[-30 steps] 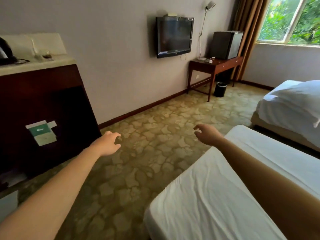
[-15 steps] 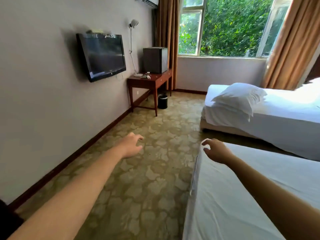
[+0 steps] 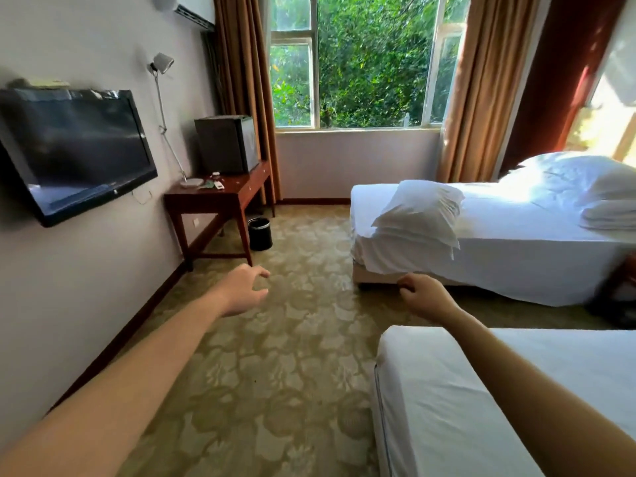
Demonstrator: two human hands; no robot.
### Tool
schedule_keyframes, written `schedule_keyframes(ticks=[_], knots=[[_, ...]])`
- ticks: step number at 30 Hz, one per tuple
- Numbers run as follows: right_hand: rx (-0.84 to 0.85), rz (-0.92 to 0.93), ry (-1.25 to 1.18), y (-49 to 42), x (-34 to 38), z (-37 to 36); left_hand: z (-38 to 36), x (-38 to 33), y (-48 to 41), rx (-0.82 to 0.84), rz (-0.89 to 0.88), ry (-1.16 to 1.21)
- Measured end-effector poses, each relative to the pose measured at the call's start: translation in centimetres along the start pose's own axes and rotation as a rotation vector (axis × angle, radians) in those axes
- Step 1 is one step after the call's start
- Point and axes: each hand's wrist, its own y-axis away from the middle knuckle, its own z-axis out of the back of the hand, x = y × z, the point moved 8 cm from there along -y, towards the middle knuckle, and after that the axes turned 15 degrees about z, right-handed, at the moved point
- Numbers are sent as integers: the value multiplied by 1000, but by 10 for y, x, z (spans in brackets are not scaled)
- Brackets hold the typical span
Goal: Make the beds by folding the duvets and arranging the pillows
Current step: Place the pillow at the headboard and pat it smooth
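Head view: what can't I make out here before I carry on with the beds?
Far bed: head end cut by the right edge, washed out by sunlight.
Near bed: only a corner shows; right arm and frame edges hide the rest.
Desk items: too small to name.

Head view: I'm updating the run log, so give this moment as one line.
left hand: open, empty | right hand: loosely curled, empty | pillow: foot of far bed | near bed: bare sheet

White cloth, smooth and matt, covers the near bed (image 3: 481, 407); the pillow (image 3: 423, 211) on the far bed (image 3: 499, 259) is creased cloth. The desk (image 3: 220, 197) at left is polished dark wood, the television screen (image 3: 75, 149) glossy black, and the carpet (image 3: 275, 373) matt pile.
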Motion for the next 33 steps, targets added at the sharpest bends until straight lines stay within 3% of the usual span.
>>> schedule_keyframes(ticks=[10, 14, 22, 30, 33], knots=[[-118, -207, 24, -209, -36, -15, 46, -37, -309, 68, -214, 23], [-175, -316, 94, -259, -66, 19, 48, -105, -410, 69, -294, -55], [-219, -533, 113, -375, -173, 34, 28, -255, -568, -86, -481, -176], [-337, -499, 196, -595, -289, 103, 48, -373, -769, -194, -467, -148], [-305, -480, 179, -675, -324, 99, 52, -399, -839, -183, -459, -103]])
